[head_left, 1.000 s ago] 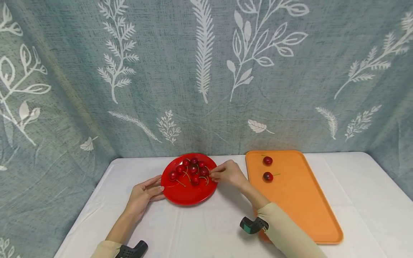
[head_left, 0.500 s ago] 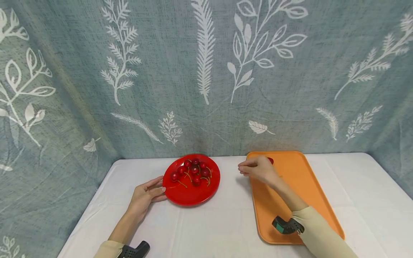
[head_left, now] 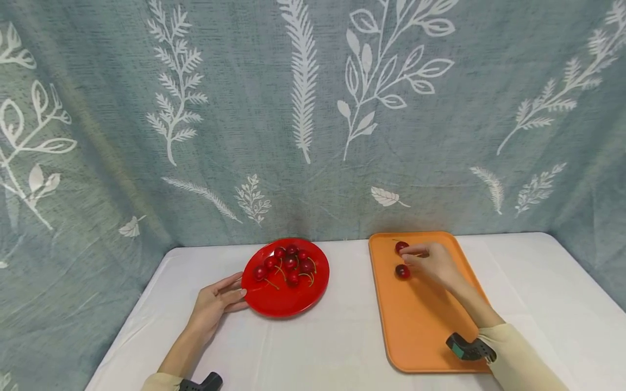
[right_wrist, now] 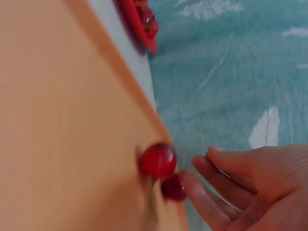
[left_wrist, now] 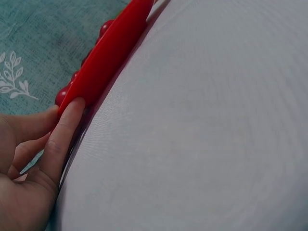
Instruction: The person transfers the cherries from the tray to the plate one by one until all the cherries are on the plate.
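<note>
My left hand [head_left: 212, 304] grips the left rim of a red plate [head_left: 283, 307], thumb and fingers at its edge in the left wrist view. Several dark red cherries [head_left: 290, 263] with green stems lie grouped on the plate's far half. Over the orange tray [head_left: 420, 339], my right hand [head_left: 434, 266] hovers with nothing in its fingers, thumb and fingertips apart. Two cherries lie near the tray's far left corner, a nearer cherry [head_left: 403, 271] and a farther cherry [head_left: 401, 247]. The right fingertips are close beside both; in the right wrist view they overlap the darker cherry [right_wrist: 174, 187].
A white cloth [head_left: 337, 336] covers the table beneath the plate and tray. Behind the table's far edge hangs a green-blue curtain [head_left: 323, 201] with white leaf prints. The tray has a low raised rim.
My right hand has left the cherries on the plate and moved right to the two cherries on the tray. The left hand keeps its grip on the plate.
</note>
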A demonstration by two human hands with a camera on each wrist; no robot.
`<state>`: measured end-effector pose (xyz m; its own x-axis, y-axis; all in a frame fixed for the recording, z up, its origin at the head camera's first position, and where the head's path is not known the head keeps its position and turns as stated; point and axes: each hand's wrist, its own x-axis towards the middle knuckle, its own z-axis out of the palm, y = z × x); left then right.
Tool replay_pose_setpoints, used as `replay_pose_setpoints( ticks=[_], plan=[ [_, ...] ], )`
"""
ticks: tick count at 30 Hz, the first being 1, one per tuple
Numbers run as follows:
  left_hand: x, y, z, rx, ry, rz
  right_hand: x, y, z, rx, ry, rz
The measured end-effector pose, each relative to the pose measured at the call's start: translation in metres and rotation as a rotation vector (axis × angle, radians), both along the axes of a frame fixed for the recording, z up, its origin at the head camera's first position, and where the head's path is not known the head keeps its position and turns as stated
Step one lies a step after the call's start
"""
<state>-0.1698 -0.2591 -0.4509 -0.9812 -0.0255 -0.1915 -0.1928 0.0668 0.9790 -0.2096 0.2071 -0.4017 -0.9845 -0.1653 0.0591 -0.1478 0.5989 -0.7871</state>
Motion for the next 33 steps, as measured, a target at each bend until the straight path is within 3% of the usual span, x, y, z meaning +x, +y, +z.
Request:
replay_pose_setpoints(
  ticks=[9, 18, 33],
  plan=[
    [-0.001, 0.001, -0.001, 0.000, 0.000, 0.004, 0.002, 0.025, -0.010, 0.140, 0.023, 0.036],
    [-0.002, 0.001, 0.000, 0.002, -0.005, 0.014, -0.002, 0.024, -0.017, 0.271, 0.018, 0.101],
    [-0.001, 0.001, 0.002, -0.016, -0.003, 0.020, -0.006, 0.012, -0.017, 0.246, -0.021, 0.141]
  ],
)
